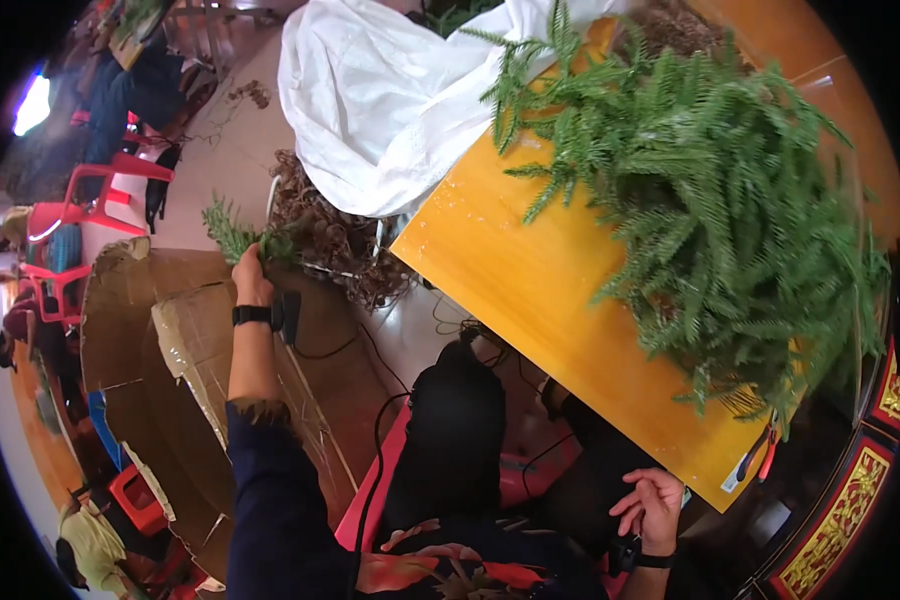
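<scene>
A small sprig of green fern fronds (232, 232) is pinched in the closed left hand (251, 281) at nine o'clock, above flattened brown cardboard sheets (195, 345), while the right hand (653, 507), fingers loosely curled and empty, is rested at five o'clock beside the glossy yellow wooden table (530, 290) heaped with a large pile of green fern branches (730, 210).

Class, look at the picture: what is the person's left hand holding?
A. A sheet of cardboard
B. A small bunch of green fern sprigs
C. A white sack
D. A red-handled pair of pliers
B: the left hand is closed around a small bunch of green fern sprigs, held out over the cardboard on the floor.
</scene>
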Demonstrator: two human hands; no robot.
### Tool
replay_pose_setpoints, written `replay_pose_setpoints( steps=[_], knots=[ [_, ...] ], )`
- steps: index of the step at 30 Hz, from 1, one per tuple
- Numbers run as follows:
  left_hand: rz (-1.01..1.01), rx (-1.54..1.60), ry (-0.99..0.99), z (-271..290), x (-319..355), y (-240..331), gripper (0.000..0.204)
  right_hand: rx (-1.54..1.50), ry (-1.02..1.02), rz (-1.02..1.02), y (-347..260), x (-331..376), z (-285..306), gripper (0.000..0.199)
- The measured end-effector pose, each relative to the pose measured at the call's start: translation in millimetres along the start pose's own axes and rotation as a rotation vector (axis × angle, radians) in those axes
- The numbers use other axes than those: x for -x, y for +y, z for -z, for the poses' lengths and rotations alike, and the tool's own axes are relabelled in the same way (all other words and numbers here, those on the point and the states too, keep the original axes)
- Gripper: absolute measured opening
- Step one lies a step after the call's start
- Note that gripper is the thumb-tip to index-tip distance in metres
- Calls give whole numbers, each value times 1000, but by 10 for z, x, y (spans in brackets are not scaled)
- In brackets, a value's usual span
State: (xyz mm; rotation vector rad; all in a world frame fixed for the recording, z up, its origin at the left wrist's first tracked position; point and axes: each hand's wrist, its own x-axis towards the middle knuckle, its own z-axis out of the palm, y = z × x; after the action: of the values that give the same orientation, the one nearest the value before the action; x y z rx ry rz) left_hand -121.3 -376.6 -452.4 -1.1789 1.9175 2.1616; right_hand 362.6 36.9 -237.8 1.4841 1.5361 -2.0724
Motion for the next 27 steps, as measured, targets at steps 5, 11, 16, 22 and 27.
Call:
replay_pose_setpoints(
  steps=[5,11,16,22,27],
  knots=[
    [-59,-2,-243,-5,994,633,12,-15,-40,31,-52,37,2,22],
    [-230,-43,-563,-293,2233,1336,9,21,-212,64,-54,42,-15,24],
    [-452,-11,-769,-1096,3658,1584,11,10,-250,176,21,123,15,27],
    [-439,18,-1138,-1948,4560,1560,12,4,-224,237,117,172,43,26],
    [-469,-165,-1193,-2272,4646,1456,15,4,-187,259,152,274,58,26]
  ],
)
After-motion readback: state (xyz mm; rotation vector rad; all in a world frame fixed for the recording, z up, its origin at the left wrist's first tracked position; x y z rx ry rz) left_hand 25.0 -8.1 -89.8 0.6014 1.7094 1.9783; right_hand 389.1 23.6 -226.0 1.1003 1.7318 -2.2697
